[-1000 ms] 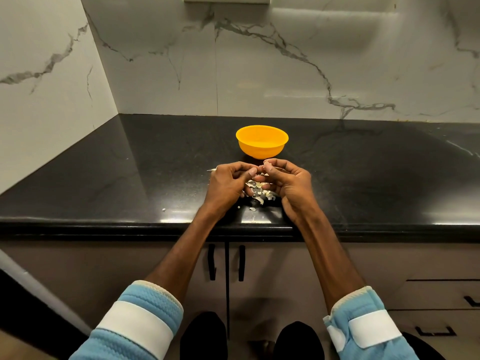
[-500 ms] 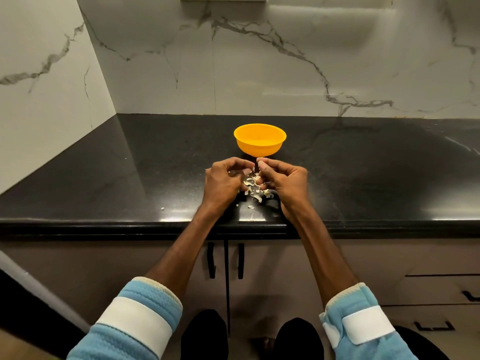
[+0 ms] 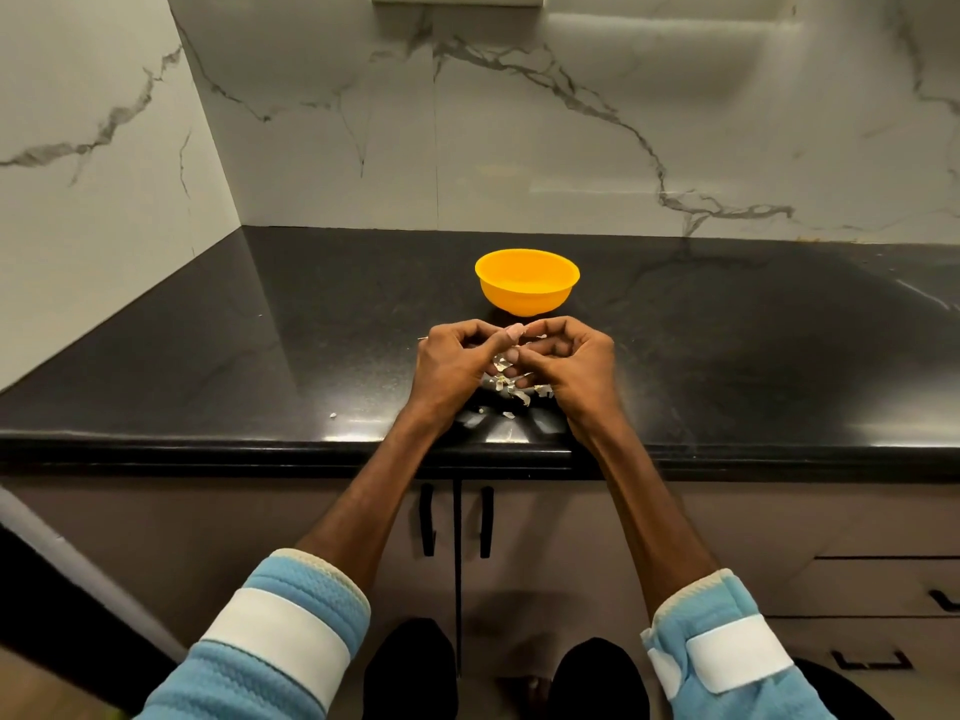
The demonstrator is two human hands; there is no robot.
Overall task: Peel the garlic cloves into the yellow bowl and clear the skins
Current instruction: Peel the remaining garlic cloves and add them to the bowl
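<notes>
near counter edge, garlic skins

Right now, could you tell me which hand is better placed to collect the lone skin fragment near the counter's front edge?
Left, probably. The skin fragment lies to the outside of the left hand; the right hand would have to cross over it and the skin pile.

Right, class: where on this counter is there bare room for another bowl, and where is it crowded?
Bare counter lies left of the yellow bowl toward the side wall, and right of it. Crowded: garlic skins between left hand and right hand.
</notes>
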